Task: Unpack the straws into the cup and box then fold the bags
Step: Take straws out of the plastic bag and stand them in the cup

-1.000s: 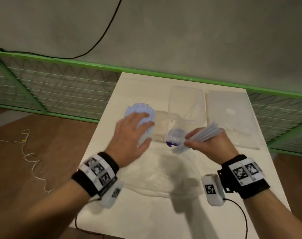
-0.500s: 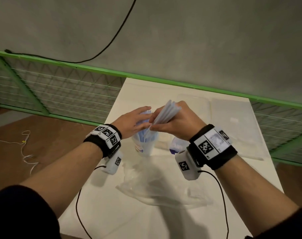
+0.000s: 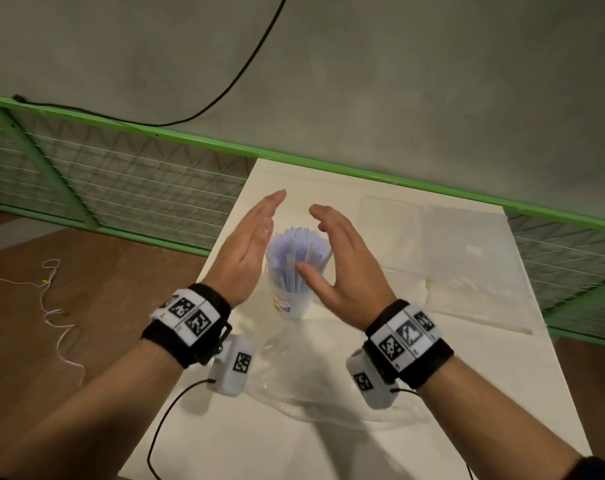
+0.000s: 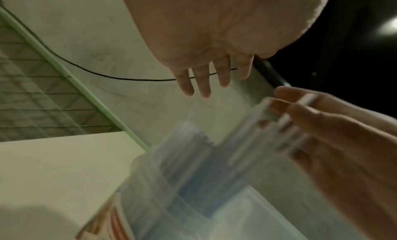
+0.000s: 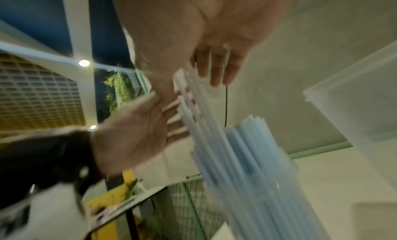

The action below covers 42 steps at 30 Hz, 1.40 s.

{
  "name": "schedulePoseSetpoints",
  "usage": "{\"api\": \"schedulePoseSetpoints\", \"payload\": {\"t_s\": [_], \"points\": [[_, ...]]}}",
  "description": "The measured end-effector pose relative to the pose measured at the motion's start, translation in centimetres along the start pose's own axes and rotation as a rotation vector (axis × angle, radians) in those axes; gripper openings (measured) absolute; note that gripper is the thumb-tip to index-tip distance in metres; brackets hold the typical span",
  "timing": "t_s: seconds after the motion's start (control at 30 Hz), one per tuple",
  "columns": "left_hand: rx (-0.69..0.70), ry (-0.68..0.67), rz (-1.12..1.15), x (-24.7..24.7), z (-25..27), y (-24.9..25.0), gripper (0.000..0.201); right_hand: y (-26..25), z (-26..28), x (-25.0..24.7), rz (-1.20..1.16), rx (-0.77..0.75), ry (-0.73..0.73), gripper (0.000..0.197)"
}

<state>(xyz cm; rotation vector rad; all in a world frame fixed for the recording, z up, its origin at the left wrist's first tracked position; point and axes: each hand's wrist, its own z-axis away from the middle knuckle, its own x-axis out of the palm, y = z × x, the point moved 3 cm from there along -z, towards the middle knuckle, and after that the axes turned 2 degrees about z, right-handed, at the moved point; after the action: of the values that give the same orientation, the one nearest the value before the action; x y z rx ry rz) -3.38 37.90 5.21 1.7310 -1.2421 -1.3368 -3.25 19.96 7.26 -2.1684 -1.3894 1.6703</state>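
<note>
A clear plastic cup (image 3: 290, 301) stands on the white table (image 3: 467, 393), packed with upright blue and white straws (image 3: 294, 251). My left hand (image 3: 256, 233) is held flat with straight fingers just left of the straws. My right hand (image 3: 325, 244) is spread open on their right, its thumb in front of the bundle. Neither hand grips anything. The right wrist view shows the straws (image 5: 247, 150) fanning out between the two palms, a few white ones leaning out. An empty clear bag (image 3: 308, 375) lies crumpled in front of the cup.
A clear plastic box (image 3: 394, 233) sits behind and right of the cup, with a flat bag (image 3: 474, 271) to its right. A green mesh railing (image 3: 138, 188) borders the table's far and left sides. Wrist-camera cables hang by the near edge.
My right hand carried a bundle of straws to the cup and let it go there. Both hands then opened and now flank the filled cup.
</note>
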Motion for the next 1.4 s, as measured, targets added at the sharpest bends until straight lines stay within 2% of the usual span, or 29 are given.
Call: {"api": "schedulePoseSetpoints", "payload": {"t_s": [0.1, 0.17, 0.23, 0.3, 0.4, 0.5, 0.63, 0.7, 0.87, 1.07, 1.2, 1.4], "points": [[0.040, -0.120, -0.054, 2.3, 1.1, 0.4, 0.049, -0.3, 1.6, 2.1, 0.096, -0.051, -0.047, 0.060], [0.015, -0.167, -0.121, 3.6, 1.4, -0.6, 0.052, 0.6, 2.2, 3.6, 0.137, -0.019, -0.112, 0.057], [0.008, -0.159, -0.186, 4.1, 1.4, -1.2, 0.053, 1.6, 2.3, 4.4, 0.161, 0.000, -0.119, 0.055], [0.009, -0.154, -0.258, 4.2, 1.1, -1.2, 0.054, 2.0, 1.9, 4.6, 0.066, 0.012, -0.094, 0.051], [0.001, -0.131, -0.246, 3.6, 0.6, -0.6, 0.053, 2.3, 1.3, 3.4, -0.101, 0.074, 0.070, 0.039], [-0.080, -0.069, -0.215, 2.4, 0.8, -0.5, 0.046, 2.8, 1.0, 2.1, -0.046, 0.089, 0.188, 0.028], [-0.142, -0.127, -0.171, 2.9, 1.8, -1.2, 0.043, 3.2, 1.1, 2.3, -0.133, 0.095, 0.207, 0.024], [-0.155, -0.119, -0.131, 3.7, 2.0, -1.9, 0.042, 2.7, 1.4, 3.0, -0.161, 0.050, 0.211, 0.024], [-0.124, -0.058, -0.207, 5.2, 1.8, -3.3, 0.042, 2.5, 2.2, 4.4, 0.049, -0.073, 0.236, 0.024], [-0.106, -0.008, -0.141, 5.8, 2.3, -3.5, 0.042, 3.1, 3.6, 5.2, 0.010, -0.001, 0.221, 0.029], [-0.085, 0.017, -0.135, 5.8, 2.2, -4.1, 0.040, 2.7, 3.1, 4.8, 0.047, -0.031, 0.197, 0.025], [-0.053, -0.030, -0.202, 5.7, 2.0, -3.3, 0.039, 2.6, 2.9, 3.4, 0.045, -0.032, 0.237, 0.021]]}}
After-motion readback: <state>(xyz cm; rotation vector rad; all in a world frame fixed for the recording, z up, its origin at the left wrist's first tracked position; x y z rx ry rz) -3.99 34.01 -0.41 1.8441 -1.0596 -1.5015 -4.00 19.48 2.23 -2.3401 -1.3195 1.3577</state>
